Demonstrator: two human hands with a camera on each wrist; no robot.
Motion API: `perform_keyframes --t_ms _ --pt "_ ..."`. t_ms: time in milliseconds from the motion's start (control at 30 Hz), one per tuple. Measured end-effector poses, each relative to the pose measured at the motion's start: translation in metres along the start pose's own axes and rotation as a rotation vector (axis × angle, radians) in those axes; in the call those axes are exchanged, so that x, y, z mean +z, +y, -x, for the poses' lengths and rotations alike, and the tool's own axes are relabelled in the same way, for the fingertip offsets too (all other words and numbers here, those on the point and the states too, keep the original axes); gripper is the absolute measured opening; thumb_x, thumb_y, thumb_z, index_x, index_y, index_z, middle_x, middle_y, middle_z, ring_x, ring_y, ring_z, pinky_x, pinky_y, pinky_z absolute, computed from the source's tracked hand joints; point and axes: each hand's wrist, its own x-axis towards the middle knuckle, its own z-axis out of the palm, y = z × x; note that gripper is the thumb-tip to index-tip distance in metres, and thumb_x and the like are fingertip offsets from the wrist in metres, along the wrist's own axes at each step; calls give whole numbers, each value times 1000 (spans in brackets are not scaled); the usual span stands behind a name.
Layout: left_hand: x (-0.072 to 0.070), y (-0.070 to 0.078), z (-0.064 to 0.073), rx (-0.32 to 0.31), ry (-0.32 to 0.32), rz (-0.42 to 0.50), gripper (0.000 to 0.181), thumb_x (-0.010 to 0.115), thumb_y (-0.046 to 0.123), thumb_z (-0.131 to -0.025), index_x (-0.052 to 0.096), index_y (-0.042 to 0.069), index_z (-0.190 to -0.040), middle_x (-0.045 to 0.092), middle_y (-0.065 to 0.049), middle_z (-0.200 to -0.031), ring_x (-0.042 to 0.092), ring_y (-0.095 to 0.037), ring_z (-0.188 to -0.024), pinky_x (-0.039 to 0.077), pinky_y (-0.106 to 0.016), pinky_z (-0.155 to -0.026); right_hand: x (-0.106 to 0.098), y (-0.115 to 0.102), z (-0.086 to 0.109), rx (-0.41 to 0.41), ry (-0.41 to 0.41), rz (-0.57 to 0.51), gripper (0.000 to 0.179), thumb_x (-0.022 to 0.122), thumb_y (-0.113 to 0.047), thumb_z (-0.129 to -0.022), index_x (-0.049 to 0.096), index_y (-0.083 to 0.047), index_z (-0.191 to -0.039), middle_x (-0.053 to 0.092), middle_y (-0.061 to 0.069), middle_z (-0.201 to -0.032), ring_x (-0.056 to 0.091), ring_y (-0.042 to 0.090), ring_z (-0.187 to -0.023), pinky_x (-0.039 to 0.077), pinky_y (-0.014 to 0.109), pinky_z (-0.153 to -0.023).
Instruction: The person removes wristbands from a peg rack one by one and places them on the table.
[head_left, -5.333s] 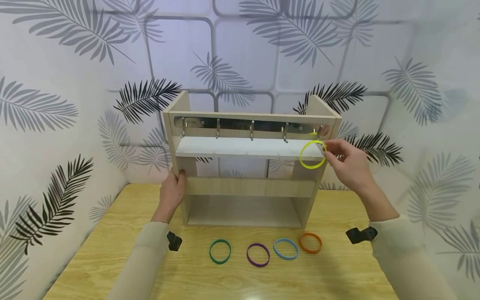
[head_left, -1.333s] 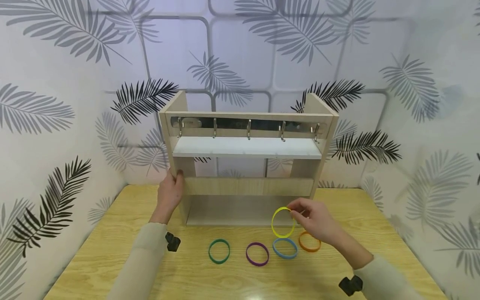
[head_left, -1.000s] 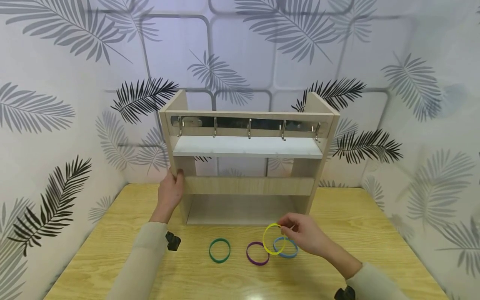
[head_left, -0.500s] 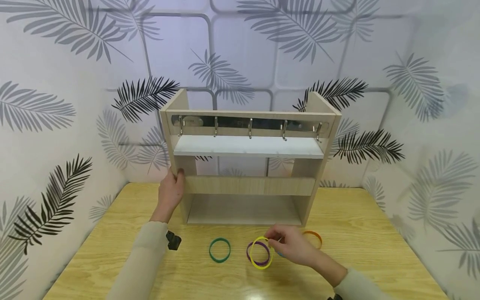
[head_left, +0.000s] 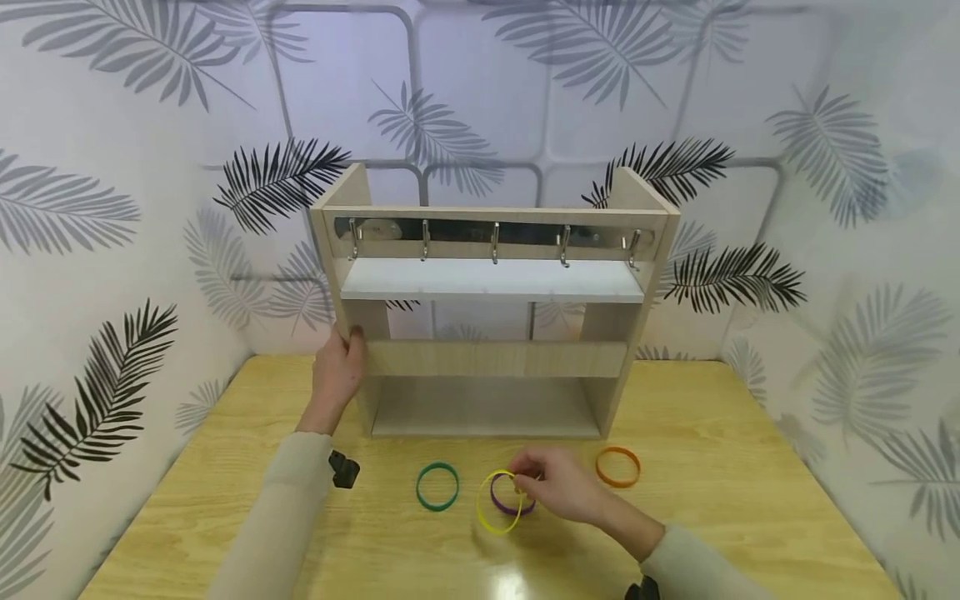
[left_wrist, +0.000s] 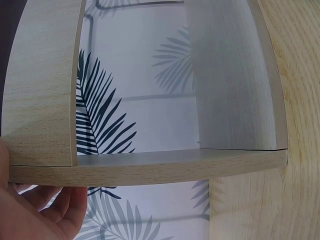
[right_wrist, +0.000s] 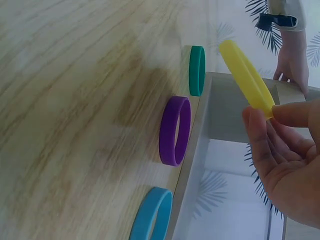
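A yellow wristband (right_wrist: pixel 245 77) is pinched between the thumb and fingers of my right hand (head_left: pixel 558 487). In the head view it hangs low over the tabletop, partly in front of a purple wristband (right_wrist: pixel 169 130). My left hand (head_left: pixel 337 371) grips the left side panel of a pale wooden shelf unit (head_left: pixel 498 358); the left wrist view shows its fingers behind the panel's edge. A green wristband (right_wrist: pixel 194 70) lies left of the purple one. A blue wristband (right_wrist: pixel 145 212) is hidden by my right hand in the head view.
An orange wristband (head_left: pixel 618 483) lies on the wooden table (head_left: pixel 697 467) right of my right hand. Across the unit's top front runs a metal strip with several bare hooks (head_left: pixel 495 242). Leaf-patterned wall (head_left: pixel 480 83) stands close behind.
My right hand has carried the yellow wristband from beside the rightmost hook down and left, past the orange and blue wristbands to the purple one. My left hand keeps its grip on the panel.
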Motion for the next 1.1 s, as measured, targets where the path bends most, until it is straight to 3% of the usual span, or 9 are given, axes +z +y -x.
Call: perform_keyframes --t_ms 100,333,467,733,933,1100 --pt "-1 0 0 -10 3 -1 54 30 41 -100 44 1 -133 58 -31 -115 58 -42 -92 45 -54 -75 3 0 -3 19 -24 -44 8 60 0 -89 64 1 -95 65 13 -85 64 22 -73 53 33 -59" --pt "-1 -3 0 -18 4 -11 54 29 41 -100 44 1 -134 58 -30 -115 58 -43 -94 44 -55 -76 17 1 -10 41 -77 -37 8 60 1 -89 64 3 -95 64 6 -84 62 16 -71 51 24 -60" --pt "0 -4 2 -19 -3 -16 55 28 41 -101 43 1 -135 59 -30 -112 58 -41 -89 44 -53 -73 25 0 -12 56 -127 -96 7 59 3 -88 63 6 -94 65 12 -80 62 20 -65 50 23 -54" --pt "0 -1 2 -15 -1 8 54 30 41 -100 43 2 -135 58 -31 -113 57 -40 -88 44 -53 -72 33 3 -18 27 -149 44 5 64 -3 -87 67 -2 -91 64 -2 -79 57 4 -69 47 22 -62" --pt "0 1 0 -5 5 12 54 30 41 -100 44 1 -135 59 -30 -111 55 -38 -83 44 -52 -69 38 4 -20 38 -177 56 5 64 0 -86 65 -1 -91 65 2 -76 56 2 -64 47 20 -58" --pt "0 2 0 -14 -8 9 55 30 41 -100 42 2 -136 58 -30 -115 57 -40 -89 44 -53 -72 40 6 -20 36 -178 107 6 64 -1 -85 66 -2 -90 65 0 -77 56 2 -67 47 20 -62"
